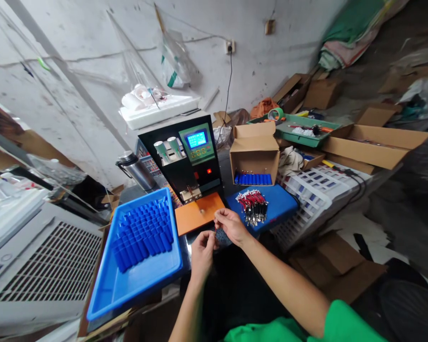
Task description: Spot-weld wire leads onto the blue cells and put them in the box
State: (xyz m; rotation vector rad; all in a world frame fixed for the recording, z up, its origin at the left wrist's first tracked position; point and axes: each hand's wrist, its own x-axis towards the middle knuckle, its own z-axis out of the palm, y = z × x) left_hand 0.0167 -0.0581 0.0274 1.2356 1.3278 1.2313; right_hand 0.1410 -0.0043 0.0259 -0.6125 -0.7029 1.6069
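While both hands meet close in front of the body, the left hand [202,251] curls its fingers around a small dark piece [221,236] and the right hand [231,225] pinches the same piece from above, so it sits held between them over the near edge of the tabletop [186,246]. Just left of the left hand runs the right rim of a blue tray [135,285] filled with blue cylinders [142,232]; only a narrow dark strip lies open between. Just beyond the fingertips is the near edge of an orange plate [196,216], under the black welding machine [185,156]. Beyond the right hand, red-wired parts [253,206] lie heaped on a blue pad [280,205]. Farther off, a cardboard box [255,152] holds a row of blue cells [253,179].
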